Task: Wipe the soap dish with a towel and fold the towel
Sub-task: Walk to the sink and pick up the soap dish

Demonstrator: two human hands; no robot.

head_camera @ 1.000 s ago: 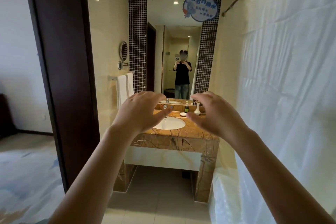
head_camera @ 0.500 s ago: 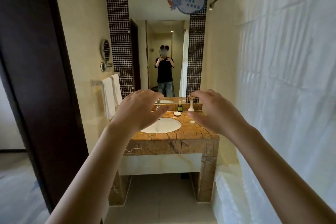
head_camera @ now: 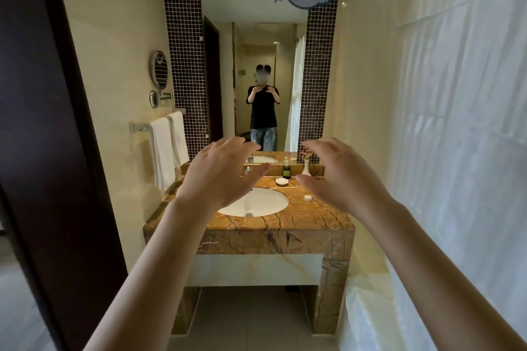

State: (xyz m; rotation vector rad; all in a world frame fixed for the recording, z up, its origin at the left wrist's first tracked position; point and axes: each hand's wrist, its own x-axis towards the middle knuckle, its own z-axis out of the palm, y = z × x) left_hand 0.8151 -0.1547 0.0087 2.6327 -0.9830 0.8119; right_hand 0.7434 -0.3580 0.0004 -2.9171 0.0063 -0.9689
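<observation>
While I'm holding my left hand (head_camera: 221,175) and right hand (head_camera: 339,179) empty, fingers spread, I'm guessing the far soap dish (head_camera: 281,181) is slippery, fragile; grabbing its rim.

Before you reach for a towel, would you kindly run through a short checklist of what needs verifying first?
1. Left hand free: ok, open and empty.
2. Right hand free: ok, open and empty.
3. Towels available: ok, two white ones hang on the left wall rail.
4. Soap dish located: ok, small white dish on the countertop behind the sink.
5. Dish empty of soap: cannot tell, too small.
6. Towels within arm's reach: cannot tell.
</observation>
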